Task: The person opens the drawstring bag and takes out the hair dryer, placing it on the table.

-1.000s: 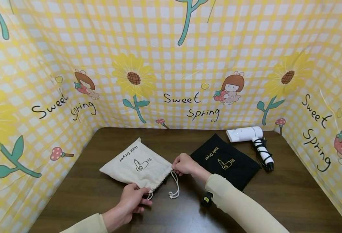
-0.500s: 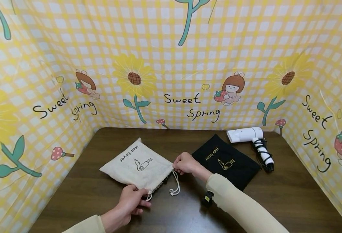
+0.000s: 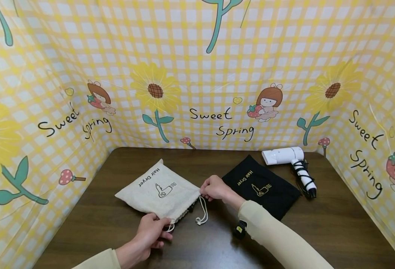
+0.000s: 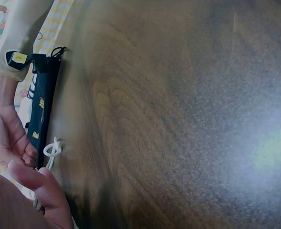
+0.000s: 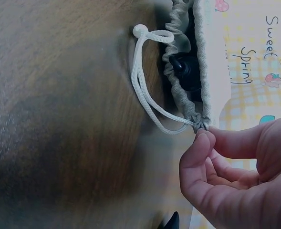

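Observation:
A cream drawstring bag (image 3: 157, 190) printed "Hair Dryer" lies on the table, its gathered mouth toward the lower right. My left hand (image 3: 148, 233) pinches the near corner of that mouth between thumb and finger. The far corner is pinched between the thumb and index finger of my right hand (image 3: 215, 188). From this corner a knotted white cord (image 5: 142, 90) hangs in a loop. Through the parted mouth in the right wrist view, a black object (image 5: 189, 76) shows inside; most of it is hidden by the cloth.
A black bag (image 3: 264, 190), also printed "Hair Dryer", lies flat beyond my right wrist. Behind it to the right rests a white hair dryer (image 3: 283, 155) with black cord wound round its handle. Checked cloth (image 3: 197, 86) walls the wooden table (image 3: 197, 254) at the back and sides.
Both hands keep their grip. My right hand and the bag's far corner have shifted very slightly right, and the hanging cord has moved with them. The black bag and hair dryer stay put.

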The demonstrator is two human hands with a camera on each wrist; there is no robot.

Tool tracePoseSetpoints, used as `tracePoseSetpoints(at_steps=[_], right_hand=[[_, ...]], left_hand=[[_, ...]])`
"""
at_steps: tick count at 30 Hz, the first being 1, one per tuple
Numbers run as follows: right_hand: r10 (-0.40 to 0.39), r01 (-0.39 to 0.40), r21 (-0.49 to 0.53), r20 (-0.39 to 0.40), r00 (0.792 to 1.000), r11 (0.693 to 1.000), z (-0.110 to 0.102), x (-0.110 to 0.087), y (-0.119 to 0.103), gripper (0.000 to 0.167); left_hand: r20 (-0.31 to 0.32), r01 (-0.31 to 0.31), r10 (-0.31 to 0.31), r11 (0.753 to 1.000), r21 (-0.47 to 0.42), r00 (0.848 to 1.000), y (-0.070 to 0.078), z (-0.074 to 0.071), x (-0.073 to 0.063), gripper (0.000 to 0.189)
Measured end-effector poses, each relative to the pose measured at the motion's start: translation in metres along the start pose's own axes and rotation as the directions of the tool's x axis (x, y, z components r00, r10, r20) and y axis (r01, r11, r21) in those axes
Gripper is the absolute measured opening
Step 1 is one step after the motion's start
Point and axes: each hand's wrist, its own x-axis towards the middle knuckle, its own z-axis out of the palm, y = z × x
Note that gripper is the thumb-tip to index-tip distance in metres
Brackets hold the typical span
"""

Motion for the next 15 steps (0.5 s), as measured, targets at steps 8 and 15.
tracePoseSetpoints(at_steps=[8,15], right_hand=[[-0.019,0.019,-0.006,0.025,0.999,1.0,0.0,-0.002,0.005,0.007],[-0.034,0.035,-0.045,0.035,0.999,0.998,0.004,-0.004,0.006,0.019]], left_hand=[[-0.023,-0.011,0.011,1.0,0.023,1.0,0.002,0.005,-0.002,0.022],[-0.041,-0.033,0.035,0.998,0.059,0.999,0.003,0.013,-0.002,0.049]])
